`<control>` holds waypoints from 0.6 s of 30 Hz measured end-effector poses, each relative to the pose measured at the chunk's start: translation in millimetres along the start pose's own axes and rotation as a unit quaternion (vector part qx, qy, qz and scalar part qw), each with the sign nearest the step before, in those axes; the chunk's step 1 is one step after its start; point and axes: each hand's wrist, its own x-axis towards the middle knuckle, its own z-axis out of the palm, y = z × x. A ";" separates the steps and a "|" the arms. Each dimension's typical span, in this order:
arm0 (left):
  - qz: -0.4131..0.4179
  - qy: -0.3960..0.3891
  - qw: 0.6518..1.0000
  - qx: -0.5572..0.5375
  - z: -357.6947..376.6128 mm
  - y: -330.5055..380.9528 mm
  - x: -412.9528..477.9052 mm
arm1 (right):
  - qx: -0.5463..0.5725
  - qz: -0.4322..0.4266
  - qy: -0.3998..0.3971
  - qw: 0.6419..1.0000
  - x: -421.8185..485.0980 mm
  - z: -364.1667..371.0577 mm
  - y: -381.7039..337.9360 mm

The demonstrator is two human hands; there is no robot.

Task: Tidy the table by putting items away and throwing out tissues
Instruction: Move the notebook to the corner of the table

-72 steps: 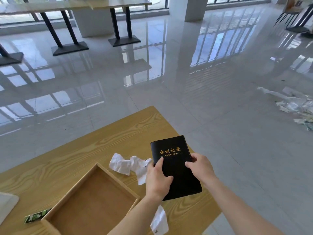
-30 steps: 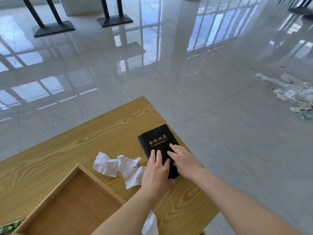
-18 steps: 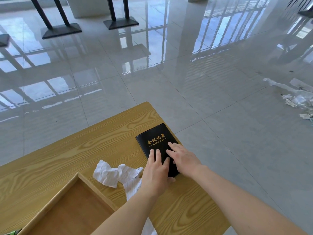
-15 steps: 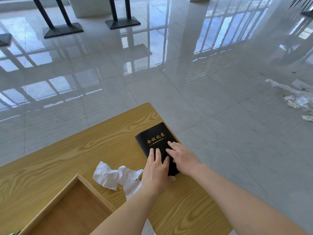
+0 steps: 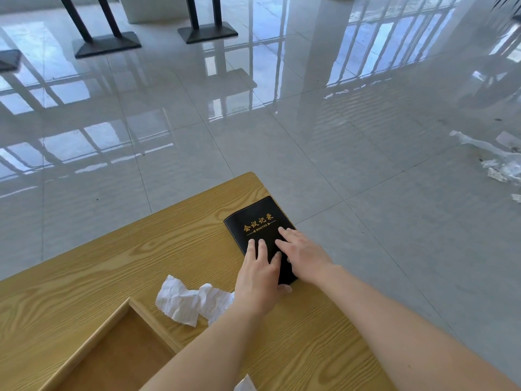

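Having carried the black notebook [image 5: 259, 225] in both hands moments ago, we have now laid it flat near the table's [image 5: 112, 266] far right corner, our left hand [image 5: 260, 273] and right hand [image 5: 303, 253] resting on its cover with fingers spread flat, gripping nothing. With the notebook placed, we judge the crumpled tissue [image 5: 189, 301] beside the wooden tray [image 5: 93, 342] comes next.

– What lies beyond the table?
– A glossy grey tiled floor [image 5: 310, 142] reflecting window frames, two black table bases [image 5: 107, 46] far back, and scattered plastic scraps [image 5: 499, 162] at right
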 end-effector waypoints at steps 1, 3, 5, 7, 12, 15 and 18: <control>0.003 0.000 1.000 0.001 -0.9 -1.9 1.5 | 0.001 0.001 0.002 1.000 1.6 -0.2 -0.6; 0.008 0.000 1.000 0.004 -1.6 -5.6 3.5 | 0.003 0.004 0.005 1.000 3.8 -0.8 -2.0; 0.010 0.000 1.000 0.009 -2.0 -7.4 4.8 | 0.003 0.005 0.006 1.000 5.2 -1.1 -2.4; 0.010 -0.002 1.000 0.014 -2.2 -7.0 5.7 | 0.002 0.005 0.003 1.000 5.9 -1.7 -2.2; 0.015 -0.002 1.000 0.017 -4.0 -8.5 3.4 | 0.007 0.009 0.006 1.000 4.0 -1.3 -4.0; 0.024 -0.003 1.000 0.019 -6.0 -11.0 0.1 | 0.010 0.005 0.016 1.000 2.2 -3.4 -5.2; 0.032 0.011 0.999 0.026 -10.8 -14.9 -1.4 | 0.017 0.006 0.024 1.000 -1.1 -8.1 -6.3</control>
